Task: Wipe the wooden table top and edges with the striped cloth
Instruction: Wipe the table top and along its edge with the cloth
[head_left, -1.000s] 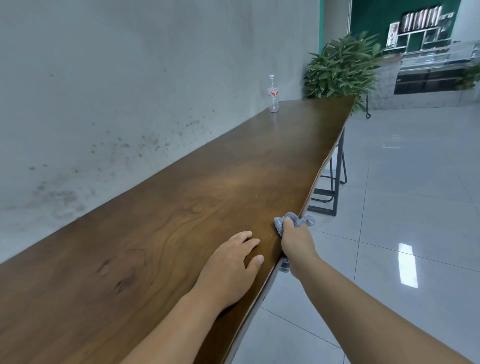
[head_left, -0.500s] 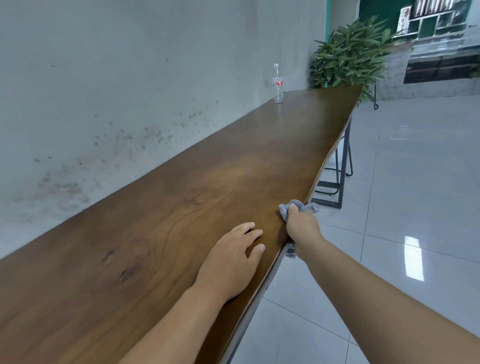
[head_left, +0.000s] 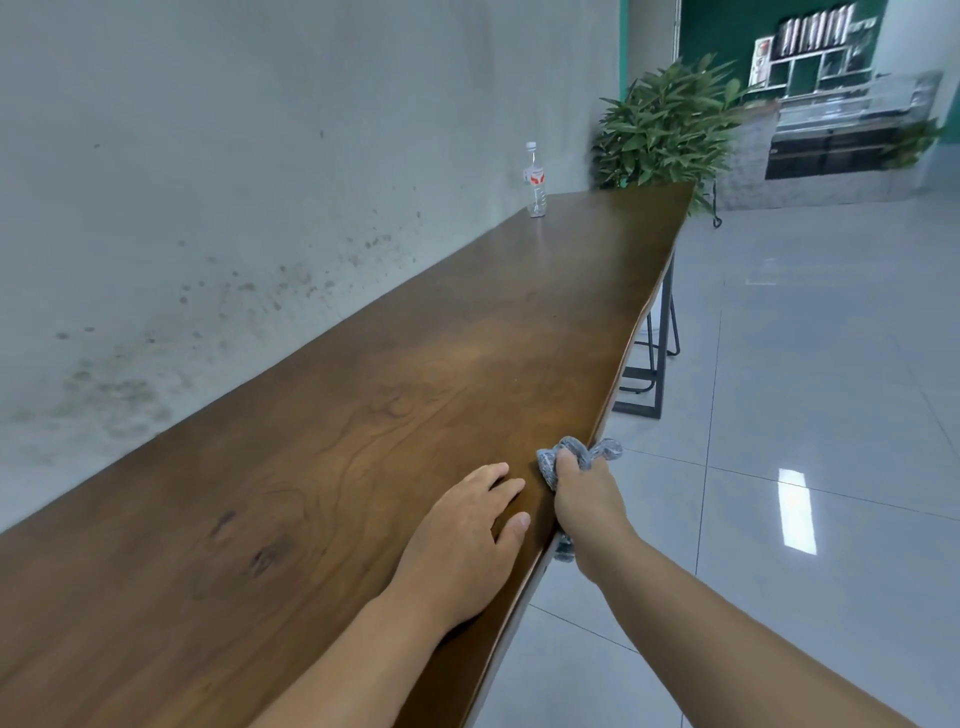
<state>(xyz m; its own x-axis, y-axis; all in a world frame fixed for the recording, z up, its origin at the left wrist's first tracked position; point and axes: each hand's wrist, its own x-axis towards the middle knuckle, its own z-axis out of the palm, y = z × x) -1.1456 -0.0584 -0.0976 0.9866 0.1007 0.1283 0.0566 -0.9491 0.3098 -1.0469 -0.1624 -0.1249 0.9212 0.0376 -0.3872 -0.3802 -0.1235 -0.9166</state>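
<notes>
A long dark wooden table top (head_left: 415, 374) runs along the grey wall, from near me to the far end. My right hand (head_left: 589, 506) grips the bunched grey striped cloth (head_left: 582, 453) over the table's right edge; part of the cloth hangs below the edge under my wrist. My left hand (head_left: 467, 535) lies flat on the table top just left of it, fingers spread, holding nothing.
A clear plastic water bottle (head_left: 535, 182) stands at the far end by the wall. A leafy green plant (head_left: 665, 130) sits beyond the table's end. Black metal table legs (head_left: 652, 364) stand under the right edge on a glossy tiled floor (head_left: 805, 415).
My right hand has slid the cloth a little farther along the table's right edge. My left hand has stayed flat beside it, following slightly.
</notes>
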